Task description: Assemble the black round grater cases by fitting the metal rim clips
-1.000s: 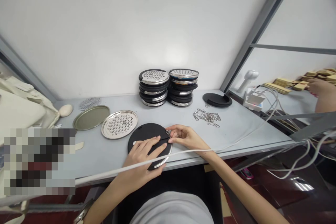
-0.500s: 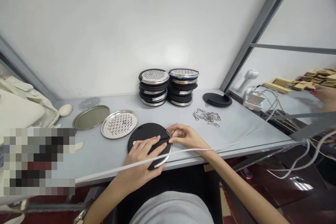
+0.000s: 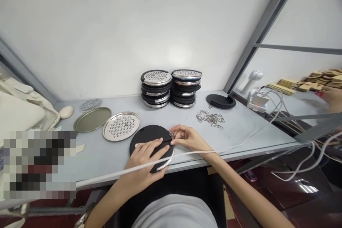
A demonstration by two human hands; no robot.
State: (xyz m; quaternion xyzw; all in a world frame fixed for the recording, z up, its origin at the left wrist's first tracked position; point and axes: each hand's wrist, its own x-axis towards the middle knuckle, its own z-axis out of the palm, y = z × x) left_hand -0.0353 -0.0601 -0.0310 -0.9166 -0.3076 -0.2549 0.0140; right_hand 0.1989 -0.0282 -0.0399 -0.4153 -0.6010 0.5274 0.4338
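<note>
A black round grater case [image 3: 149,133] with a silvery rim lies at the table's front edge. My left hand [image 3: 145,158] rests over it, fingers spread across its top and the thumb along the near rim. At the case's right edge, my right hand [image 3: 187,138] pinches a small metal clip [image 3: 171,135] between thumb and forefinger. The clip touches or nearly touches the rim; its exact seat is hidden. A loose pile of similar metal clips [image 3: 211,118] lies beyond my right hand. Left of the case is a silvery grater plate [image 3: 121,126].
Two stacks of black-and-silver graters [image 3: 156,78] stand by the wall. An olive disc [image 3: 92,120] lies left, a black ring-shaped piece [image 3: 221,101] right. A white cable [image 3: 199,152] crosses above my wrists. Another person's hand [image 3: 332,98] is at far right near yellowish pieces [image 3: 287,84].
Hardly anything differs. The clip in my right fingers has tilted slightly, and the view has shifted a touch. My left hand stays on the case.
</note>
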